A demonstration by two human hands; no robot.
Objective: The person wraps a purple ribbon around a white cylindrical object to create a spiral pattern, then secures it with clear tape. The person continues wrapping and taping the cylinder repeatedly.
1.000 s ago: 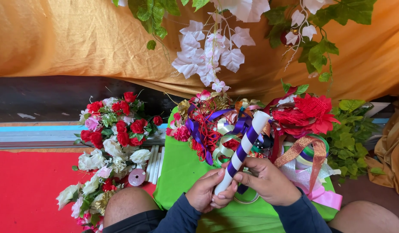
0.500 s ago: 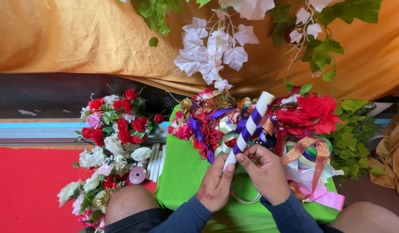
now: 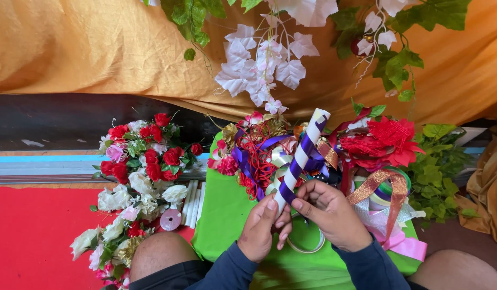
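Green cloth-covered board (image 3: pixel 227 225) on lap; ribbon tangle along far edge. White paper tube spiralled with purple ribbon (image 3: pixel 301 158) tilts above centre. Left hand (image 3: pixel 262 228), right hand (image 3: pixel 329 212) pinch base; loosened pinch risks ribbon unwinding.

Both hands, left hand (image 3: pixel 263 228) and right hand (image 3: pixel 332 215), are gripping a white tube (image 3: pixel 301 159) spiralled with purple ribbon (image 3: pixel 289 182) above the green cloth (image 3: pixel 227 215).

I count two hands, left (image 3: pixel 262 228) and right (image 3: pixel 334 215), one striped stick (image 3: pixel 301 161), one pink spool (image 3: pixel 170 219) at eight o'clock, one tape ring (image 3: pixel 307 244).
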